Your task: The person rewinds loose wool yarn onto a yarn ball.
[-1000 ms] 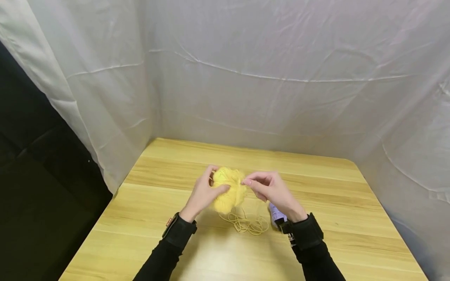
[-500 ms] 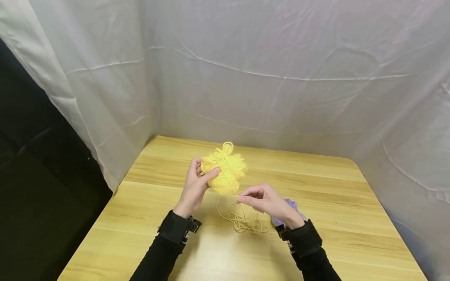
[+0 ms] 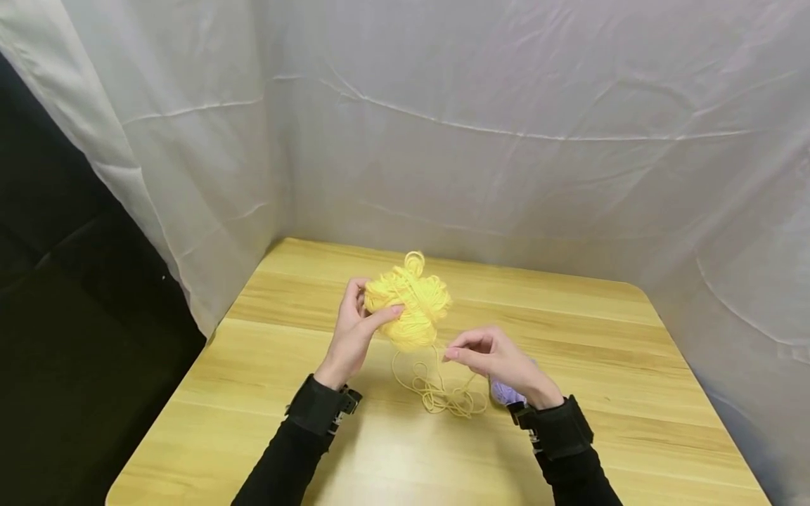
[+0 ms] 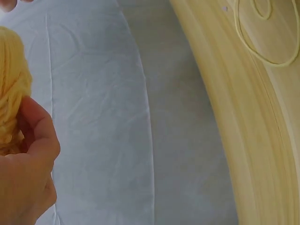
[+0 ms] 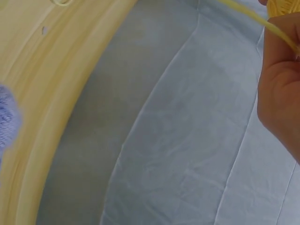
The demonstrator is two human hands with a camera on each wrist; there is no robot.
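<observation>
My left hand (image 3: 353,330) grips a loose ball of yellow yarn (image 3: 410,302) and holds it up above the wooden table (image 3: 266,393); the yellow yarn (image 4: 11,103) sits against my thumb in the left wrist view. A strand hangs from it to a tangled pile of yellow yarn (image 3: 446,397) on the table. My right hand (image 3: 490,355) pinches that strand (image 5: 262,21) just right of the ball and lower. A purple ball of yarn (image 3: 506,392) lies on the table, partly hidden under my right wrist, and shows as purple ball of yarn (image 5: 7,119) in the right wrist view.
White cloth (image 3: 506,140) hangs behind the table and along both sides. A dark gap (image 3: 63,281) opens past the table's left edge. Bare wood stretches in front of my arms and to the right.
My left hand lifted the yellow ball up and back off the table. My right hand dropped away from the ball, drawing the strand down and to the right.
</observation>
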